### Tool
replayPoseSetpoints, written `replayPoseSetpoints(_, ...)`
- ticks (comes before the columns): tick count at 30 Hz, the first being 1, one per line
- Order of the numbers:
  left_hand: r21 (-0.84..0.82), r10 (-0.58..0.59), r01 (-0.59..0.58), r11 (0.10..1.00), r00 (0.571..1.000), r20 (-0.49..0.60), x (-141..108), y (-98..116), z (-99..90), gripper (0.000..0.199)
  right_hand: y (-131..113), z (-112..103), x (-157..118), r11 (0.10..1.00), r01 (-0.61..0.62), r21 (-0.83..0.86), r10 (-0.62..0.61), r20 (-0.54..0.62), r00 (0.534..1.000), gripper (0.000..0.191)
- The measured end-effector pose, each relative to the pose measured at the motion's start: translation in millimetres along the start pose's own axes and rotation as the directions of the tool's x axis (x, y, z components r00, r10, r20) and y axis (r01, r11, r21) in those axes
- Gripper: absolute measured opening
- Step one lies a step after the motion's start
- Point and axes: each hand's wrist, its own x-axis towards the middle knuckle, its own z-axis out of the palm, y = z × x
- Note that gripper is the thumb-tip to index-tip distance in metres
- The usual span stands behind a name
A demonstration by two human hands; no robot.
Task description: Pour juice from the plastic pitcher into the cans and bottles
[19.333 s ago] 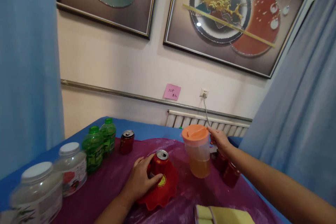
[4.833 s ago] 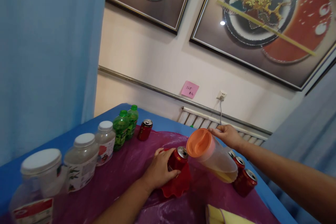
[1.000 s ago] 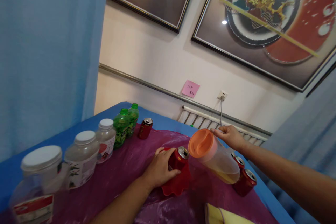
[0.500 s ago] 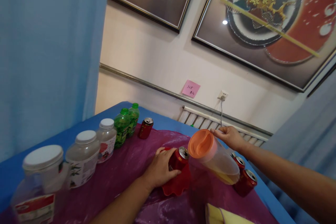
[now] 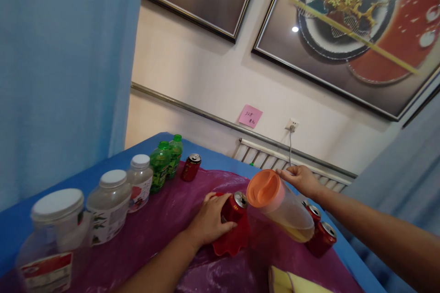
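Observation:
My left hand (image 5: pixel 213 219) is wrapped round a red soda can (image 5: pixel 233 208), which stands tilted over a red scalloped funnel-like piece or dish (image 5: pixel 237 238); how the two meet is hidden. A clear plastic pitcher (image 5: pixel 288 213) with an orange lid (image 5: pixel 264 188) is gripped by my right hand (image 5: pixel 302 181) at its back. The pitcher leans left, its lid close to the can's top, and yellowish liquid lies low in it. I cannot make out any stream between pitcher and can.
Red cans (image 5: pixel 322 239) stand behind the pitcher at right. Along the left are clear jars with white lids (image 5: pixel 108 206), green bottles (image 5: pixel 160 165) and another can (image 5: pixel 191 167). A folded yellow cloth (image 5: pixel 292 280) lies in front on the purple plastic sheet (image 5: pixel 165 233). A radiator (image 5: pixel 264 158) is beyond the table.

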Motion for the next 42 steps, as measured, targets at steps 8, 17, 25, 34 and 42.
replayPoseSetpoints(8, -0.001, 0.001, -0.001, 1.0, 1.0, -0.001, 0, 1, -0.4, 0.077, 3, 1, 1, 1.0, -0.012, -0.004, 0.012, 0.0, 1.0, 0.067)
replayPoseSetpoints(17, 0.011, -0.01, 0.01, 1.0, 1.0, 0.017, 0, 2, -1.2, 0.079, -1, 0, 0, 1.0, -0.029, -0.004, 0.029, 0.004, 1.0, 0.065)
replayPoseSetpoints(25, -0.001, 0.01, -0.01, 1.0, 1.0, -0.003, -1, 2, -1.2, 0.077, -2, 0, 0, 0.999, -0.034, -0.009, 0.034, 0.006, 0.999, 0.065)
replayPoseSetpoints(34, -0.009, 0.012, -0.012, 1.0, 1.0, -0.019, -1, 2, -0.5, 0.074, 3, 5, -1, 0.999, -0.027, 0.031, 0.028, -0.027, 0.999, 0.064)
replayPoseSetpoints(42, -0.009, -0.027, 0.027, 1.0, 1.0, -0.003, -1, 5, -2.4, 0.075, 14, 15, -5, 0.972, -0.032, 0.232, 0.053, -0.088, 0.995, 0.061)
